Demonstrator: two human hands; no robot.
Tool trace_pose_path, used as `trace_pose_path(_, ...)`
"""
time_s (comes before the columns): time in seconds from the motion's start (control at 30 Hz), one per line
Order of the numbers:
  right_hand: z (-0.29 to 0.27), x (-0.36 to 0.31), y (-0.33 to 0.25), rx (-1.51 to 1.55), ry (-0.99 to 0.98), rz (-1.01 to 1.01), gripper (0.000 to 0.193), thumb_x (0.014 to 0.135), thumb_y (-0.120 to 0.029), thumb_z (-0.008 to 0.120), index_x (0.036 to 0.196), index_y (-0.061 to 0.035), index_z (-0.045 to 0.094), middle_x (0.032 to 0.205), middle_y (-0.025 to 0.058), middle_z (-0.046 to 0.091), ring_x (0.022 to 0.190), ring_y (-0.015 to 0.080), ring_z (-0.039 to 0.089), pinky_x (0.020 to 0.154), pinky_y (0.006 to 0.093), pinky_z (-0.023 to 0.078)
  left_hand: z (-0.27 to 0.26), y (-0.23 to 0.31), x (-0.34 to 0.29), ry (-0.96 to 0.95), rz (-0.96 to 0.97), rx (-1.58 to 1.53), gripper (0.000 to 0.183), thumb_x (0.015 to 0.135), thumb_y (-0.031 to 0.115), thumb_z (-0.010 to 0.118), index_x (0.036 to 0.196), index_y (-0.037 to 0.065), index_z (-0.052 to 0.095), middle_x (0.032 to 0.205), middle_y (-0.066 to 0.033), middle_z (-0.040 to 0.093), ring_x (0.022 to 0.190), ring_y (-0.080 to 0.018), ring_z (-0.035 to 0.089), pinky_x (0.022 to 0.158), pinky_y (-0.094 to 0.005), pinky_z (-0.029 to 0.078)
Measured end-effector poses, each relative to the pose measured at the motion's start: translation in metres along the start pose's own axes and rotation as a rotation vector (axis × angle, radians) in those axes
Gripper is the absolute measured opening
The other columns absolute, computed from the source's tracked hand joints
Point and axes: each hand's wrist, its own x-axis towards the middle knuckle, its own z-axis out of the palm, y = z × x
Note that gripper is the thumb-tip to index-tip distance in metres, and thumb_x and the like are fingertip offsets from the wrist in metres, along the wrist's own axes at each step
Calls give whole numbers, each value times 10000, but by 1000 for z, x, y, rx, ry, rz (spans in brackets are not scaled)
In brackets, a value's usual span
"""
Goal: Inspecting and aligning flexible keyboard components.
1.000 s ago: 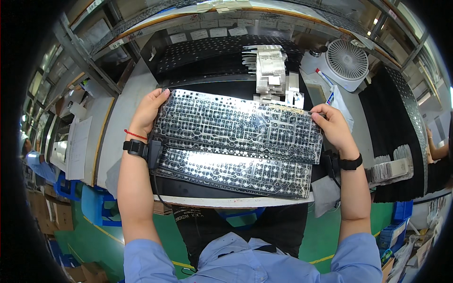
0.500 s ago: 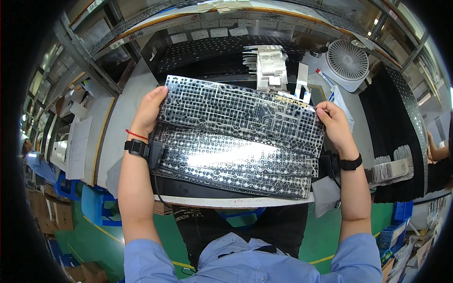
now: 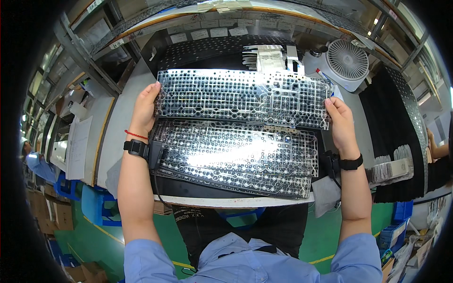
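Note:
Between my hands I hold a keyboard membrane sheet (image 3: 226, 96), a long clear panel with dark dots and pale traces. My left hand (image 3: 147, 106) grips its left end, thumb on top. At its right end my right hand (image 3: 340, 120) pinches the edge the same way. A narrow connector tail (image 3: 292, 59) sticks up from the sheet's far edge. Below it, nearer me, lie several similar membrane sheets (image 3: 236, 151) in an uneven stack, with bright glare across the middle. My fingers under the held sheet are hidden.
Behind the sheet sits a pile of pale strips (image 3: 270, 59). A white fan (image 3: 348, 59) stands at the back right, near a marker (image 3: 324, 74). More pale strips (image 3: 392, 167) lie on black sheets (image 3: 391, 122) at right. A shelf (image 3: 226, 10) spans the back.
The held sheet has moved away from me and levelled out, its right end rising. More of the stack beneath now shows. Both hands still grip its ends.

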Motion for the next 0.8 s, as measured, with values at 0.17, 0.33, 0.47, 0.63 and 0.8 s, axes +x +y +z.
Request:
trace_pose_path(0.17, 1, -1, -2, 34, 2, -2, 183, 1015, -186, 514, 969, -37, 610, 858, -23, 642, 723, 15, 570, 655, 185, 462, -1, -2, 1, 20, 1, 3, 245, 1002, 269, 541, 998, 44, 640, 924, -14, 689, 787, -76, 631, 736, -232, 504)
trace_pose_path(0.33, 1, -2, -3, 35, 49, -34, 195, 1016, -206, 517, 958, -46, 612, 811, -23, 641, 627, 14, 536, 566, 168, 417, 0, -4, 2, 33, 36, -7, 226, 1001, 257, 546, 991, 52, 641, 910, -10, 688, 775, -74, 627, 718, -226, 498)
trace_pose_path(0.47, -10, -3, -2, 11, 62, -98, 219, 1016, -242, 522, 950, -55, 614, 748, -23, 627, 527, 17, 475, 477, 160, 340, -25, -4, 7, -58, 70, -10, 225, 1001, 272, 545, 972, 70, 639, 835, 3, 664, 708, -77, 614, 625, -210, 471)
trace_pose_path(0.63, 1, -8, -11, 65, 174, -189, 202, 1008, -231, 542, 961, -47, 614, 759, -13, 624, 547, 35, 504, 511, 169, 364, -21, -3, 5, -97, 130, -132, 255, 1006, 308, 531, 962, 77, 630, 724, 35, 582, 626, -78, 569, 554, -182, 428)
trace_pose_path(0.8, -3, -2, -6, 120, 179, -238, 137, 986, -141, 569, 1038, -19, 602, 854, 29, 657, 735, 52, 599, 658, 181, 448, 12, 7, -5, 101, 153, -66, 239, 1004, 276, 532, 1053, 65, 632, 806, 22, 648, 687, -59, 604, 569, -163, 435)
